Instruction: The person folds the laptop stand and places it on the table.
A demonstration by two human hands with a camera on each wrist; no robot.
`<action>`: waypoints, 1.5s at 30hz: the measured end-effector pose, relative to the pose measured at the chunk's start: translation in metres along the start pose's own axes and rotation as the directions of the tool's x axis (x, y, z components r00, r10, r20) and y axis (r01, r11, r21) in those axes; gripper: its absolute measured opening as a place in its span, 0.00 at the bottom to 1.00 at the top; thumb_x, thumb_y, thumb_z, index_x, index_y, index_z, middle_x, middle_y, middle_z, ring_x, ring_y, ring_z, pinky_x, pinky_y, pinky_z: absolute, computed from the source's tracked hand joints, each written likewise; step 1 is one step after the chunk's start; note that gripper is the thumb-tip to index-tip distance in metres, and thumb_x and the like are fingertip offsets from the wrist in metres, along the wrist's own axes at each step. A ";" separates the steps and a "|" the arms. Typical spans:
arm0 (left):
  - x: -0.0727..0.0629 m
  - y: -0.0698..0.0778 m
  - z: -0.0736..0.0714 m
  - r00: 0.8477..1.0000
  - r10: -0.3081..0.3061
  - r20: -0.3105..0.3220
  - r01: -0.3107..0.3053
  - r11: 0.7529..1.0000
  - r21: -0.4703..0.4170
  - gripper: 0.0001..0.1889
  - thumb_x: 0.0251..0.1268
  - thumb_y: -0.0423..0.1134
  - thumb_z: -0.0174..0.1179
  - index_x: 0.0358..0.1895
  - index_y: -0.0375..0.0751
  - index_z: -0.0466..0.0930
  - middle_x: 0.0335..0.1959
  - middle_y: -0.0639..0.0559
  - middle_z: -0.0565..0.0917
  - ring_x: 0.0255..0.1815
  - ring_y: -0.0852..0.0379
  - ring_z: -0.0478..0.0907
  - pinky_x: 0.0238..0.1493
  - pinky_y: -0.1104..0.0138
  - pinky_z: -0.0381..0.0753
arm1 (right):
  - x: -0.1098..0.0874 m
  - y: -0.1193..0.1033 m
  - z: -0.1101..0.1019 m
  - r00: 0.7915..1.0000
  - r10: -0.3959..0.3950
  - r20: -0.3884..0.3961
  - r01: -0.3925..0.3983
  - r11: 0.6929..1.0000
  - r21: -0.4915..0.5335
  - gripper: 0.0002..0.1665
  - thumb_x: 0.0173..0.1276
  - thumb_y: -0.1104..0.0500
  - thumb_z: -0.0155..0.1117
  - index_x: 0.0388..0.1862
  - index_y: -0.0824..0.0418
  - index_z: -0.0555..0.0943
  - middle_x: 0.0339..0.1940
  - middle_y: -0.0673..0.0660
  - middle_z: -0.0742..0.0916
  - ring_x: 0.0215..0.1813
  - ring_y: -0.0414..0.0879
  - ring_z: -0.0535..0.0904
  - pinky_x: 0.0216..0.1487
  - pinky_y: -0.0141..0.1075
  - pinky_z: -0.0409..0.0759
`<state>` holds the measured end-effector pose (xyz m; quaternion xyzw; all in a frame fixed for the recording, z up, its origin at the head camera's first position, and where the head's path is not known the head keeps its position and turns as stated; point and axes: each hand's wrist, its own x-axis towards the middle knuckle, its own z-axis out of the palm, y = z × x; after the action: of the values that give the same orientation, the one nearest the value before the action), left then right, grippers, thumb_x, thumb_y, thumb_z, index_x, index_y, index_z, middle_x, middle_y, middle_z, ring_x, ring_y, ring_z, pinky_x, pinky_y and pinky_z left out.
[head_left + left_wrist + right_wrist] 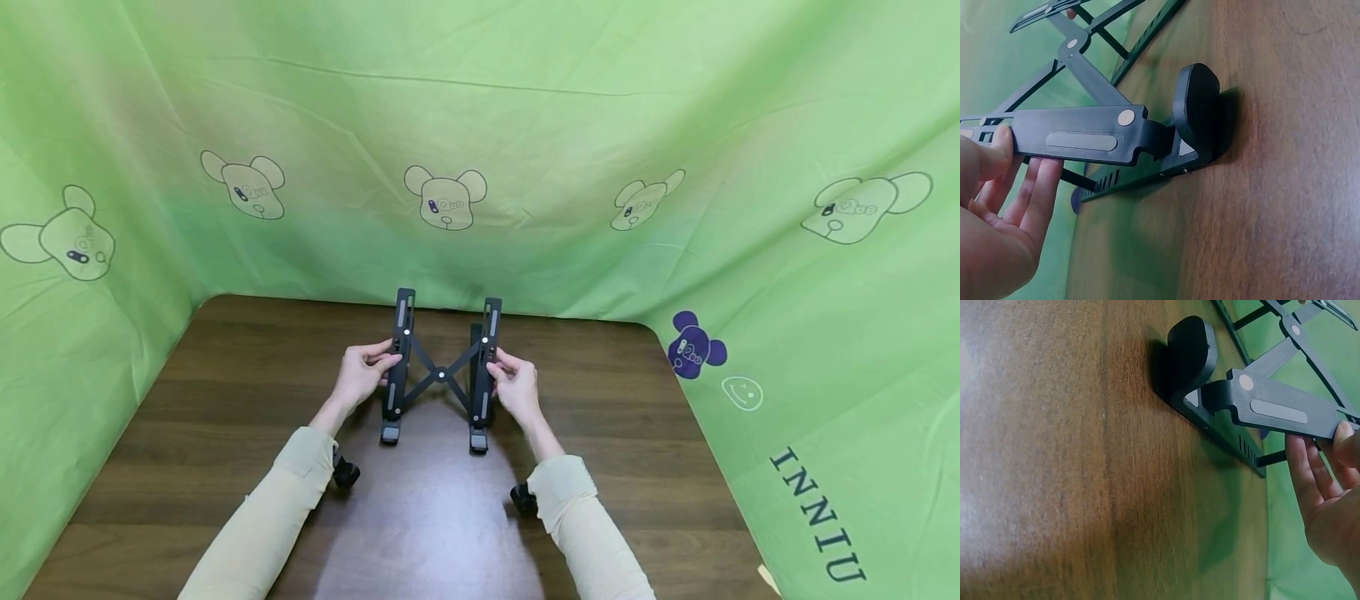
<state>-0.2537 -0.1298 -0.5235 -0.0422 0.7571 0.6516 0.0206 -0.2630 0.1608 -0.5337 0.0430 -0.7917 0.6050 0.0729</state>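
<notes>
A black folding laptop stand [441, 375] stands unfolded on the wooden table, its two long arms joined by an X-shaped brace. Grey pads line the arms, and upturned lips sit at the near ends. My left hand [361, 372] pinches the left arm [1079, 132] from its outer side, thumb on top and fingers beneath. On the opposite side, my right hand [516, 385] grips the right arm [1285, 407] in the same way. In both wrist views the arms are raised at an angle above slotted base bars [1124, 180]. Some fingertips are hidden under the arms.
The brown wooden table [225, 467] reaches back to a green curtain [525, 125] printed with bear faces, which also hangs along both sides. Dark wrist-worn devices [345, 472] show beside both sleeves. A small pale object [768, 578] lies at the table's right edge.
</notes>
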 end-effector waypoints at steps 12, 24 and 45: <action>0.000 0.001 0.010 1.000 0.013 -0.009 -0.013 0.999 -0.035 0.23 0.78 0.28 0.66 0.73 0.30 0.79 0.55 0.25 0.90 0.31 0.68 0.87 0.31 0.76 0.88 | 0.004 -0.005 0.003 0.995 0.099 -0.011 -0.100 0.992 -0.074 0.24 0.78 0.73 0.66 0.70 0.72 0.82 0.42 0.76 0.92 0.22 0.42 0.82 0.26 0.45 0.91; -0.001 0.003 0.021 0.999 0.031 -0.012 -0.031 0.999 -0.040 0.23 0.77 0.27 0.67 0.72 0.30 0.79 0.53 0.25 0.90 0.29 0.66 0.87 0.30 0.76 0.88 | 0.004 -0.006 0.001 0.996 0.092 -0.010 -0.092 0.993 -0.078 0.23 0.78 0.73 0.66 0.70 0.73 0.82 0.42 0.77 0.92 0.23 0.48 0.84 0.24 0.40 0.88; -0.003 0.005 0.034 0.999 0.036 -0.024 -0.036 0.999 -0.028 0.23 0.77 0.27 0.68 0.72 0.33 0.81 0.51 0.26 0.91 0.27 0.64 0.88 0.29 0.75 0.88 | 0.001 -0.007 0.002 0.995 0.102 -0.012 -0.102 0.993 -0.057 0.24 0.78 0.73 0.66 0.71 0.74 0.80 0.43 0.77 0.91 0.24 0.41 0.83 0.25 0.38 0.88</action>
<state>-0.2522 -0.0955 -0.5230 -0.0365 0.7485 0.6622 -0.0006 -0.2631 0.1571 -0.5274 -0.0024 -0.8095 0.5852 0.0466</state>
